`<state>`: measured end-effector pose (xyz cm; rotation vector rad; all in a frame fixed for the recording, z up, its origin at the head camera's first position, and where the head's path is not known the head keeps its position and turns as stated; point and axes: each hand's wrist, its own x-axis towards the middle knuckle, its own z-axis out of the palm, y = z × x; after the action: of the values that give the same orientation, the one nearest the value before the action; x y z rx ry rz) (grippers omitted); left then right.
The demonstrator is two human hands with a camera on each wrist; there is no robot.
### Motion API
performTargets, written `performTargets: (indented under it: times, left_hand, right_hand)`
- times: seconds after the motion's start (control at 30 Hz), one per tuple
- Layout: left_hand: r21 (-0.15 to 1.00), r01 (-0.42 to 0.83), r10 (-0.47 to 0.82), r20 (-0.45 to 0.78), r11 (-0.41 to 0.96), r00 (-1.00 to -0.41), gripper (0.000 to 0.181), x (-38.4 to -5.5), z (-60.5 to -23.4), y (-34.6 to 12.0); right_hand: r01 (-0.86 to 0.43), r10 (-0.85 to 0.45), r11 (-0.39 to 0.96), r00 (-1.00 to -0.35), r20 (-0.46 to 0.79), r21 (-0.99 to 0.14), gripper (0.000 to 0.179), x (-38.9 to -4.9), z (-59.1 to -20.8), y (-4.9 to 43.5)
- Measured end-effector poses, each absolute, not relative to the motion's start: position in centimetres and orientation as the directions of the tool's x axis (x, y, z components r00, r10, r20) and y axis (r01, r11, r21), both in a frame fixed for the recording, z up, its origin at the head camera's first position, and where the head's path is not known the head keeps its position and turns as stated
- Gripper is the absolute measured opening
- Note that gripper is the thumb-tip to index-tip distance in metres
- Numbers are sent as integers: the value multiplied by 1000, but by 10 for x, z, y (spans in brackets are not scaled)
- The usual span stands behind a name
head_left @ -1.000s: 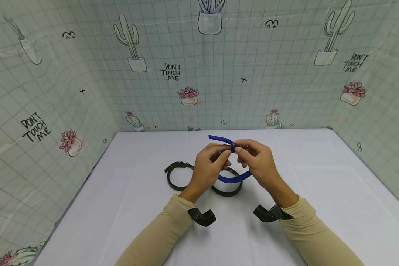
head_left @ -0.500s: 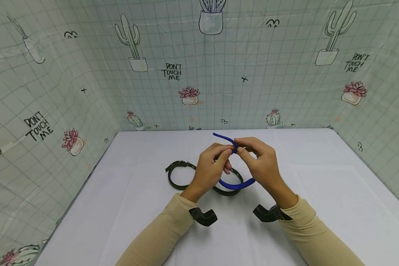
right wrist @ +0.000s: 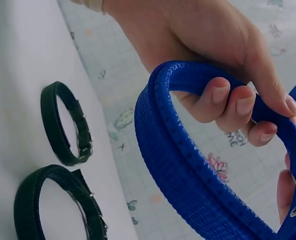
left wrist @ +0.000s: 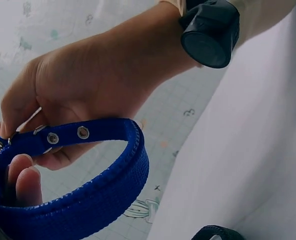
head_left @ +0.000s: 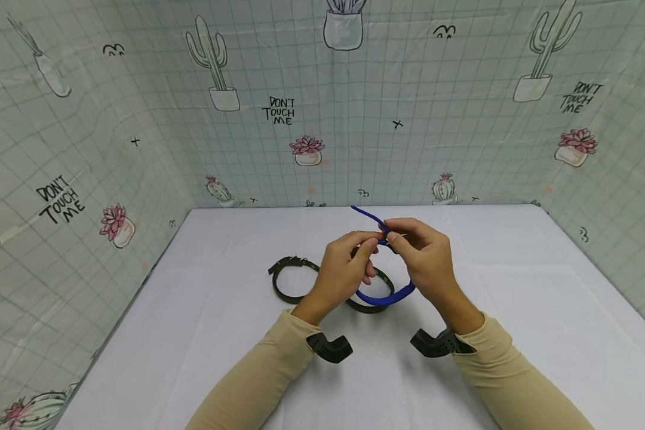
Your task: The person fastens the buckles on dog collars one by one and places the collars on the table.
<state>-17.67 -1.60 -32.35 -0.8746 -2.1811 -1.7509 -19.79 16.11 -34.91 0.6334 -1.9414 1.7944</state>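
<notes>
A blue pet collar [head_left: 385, 299] is held up in a loop above the table by both hands. My left hand [head_left: 340, 264] pinches it between thumb and forefinger near the metal fittings. My right hand [head_left: 429, 255] pinches the strap just beside, and the collar's thin end sticks up past the fingers to the upper left. In the left wrist view, metal eyelets show along the collar [left wrist: 100, 131], beside the right hand [left wrist: 83, 85]. The left hand [right wrist: 208, 40] has its lower fingers curled inside the loop in the right wrist view. Fingers partly hide the buckle area.
Two dark green collars lie on the white table [head_left: 236, 346]: a left collar [head_left: 276, 288] and a right collar [head_left: 366, 309], the latter partly behind the left hand and blue loop. Black cameras sit on both wrists. A cactus-printed cloth [head_left: 355, 89] stands behind.
Both hands have shifted slightly right with the blue collar. Its free end has moved right and up and points more steeply. The lower loop has dropped a little; the green collars stay put.
</notes>
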Motion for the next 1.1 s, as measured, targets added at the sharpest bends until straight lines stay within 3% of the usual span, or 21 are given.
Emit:
performTargets:
  times: [0.23,0.47,0.7,0.9,1.0,1.1]
  left_hand:
    - [773,619,321,556,141,-767,22,-183,-331,-14]
    - [758,633,299,575,155,-762,23,-200,-350,-14]
    - [890,456,298,437,-7,-849,24,-201,-345,-21]
    - [915,394,294,402,-87,-867,33,-203,-343,-24]
    - [915,392,290,403,-98,-868,46,-204,-344,-25]
    - [910,404,293,414,-97,-862,62,-204,-344,-25]
  right_hand:
    - [-548,-64,51,-836,544,-835,20,-197,-346,165]
    - [-537,-103,130,-843,528,-833,20,-197,-342,166]
    - [-577,-164,206,-817,553,-790,19,-197,-339,170]
    - [-571,-201,260,-820,535,-778,17,-197,-337,173]
    - [-603,-224,347,-797,560,-719,17,-198,-337,175]
    - [-682,-284,441,-722,631,-583,15,-199,-336,177]
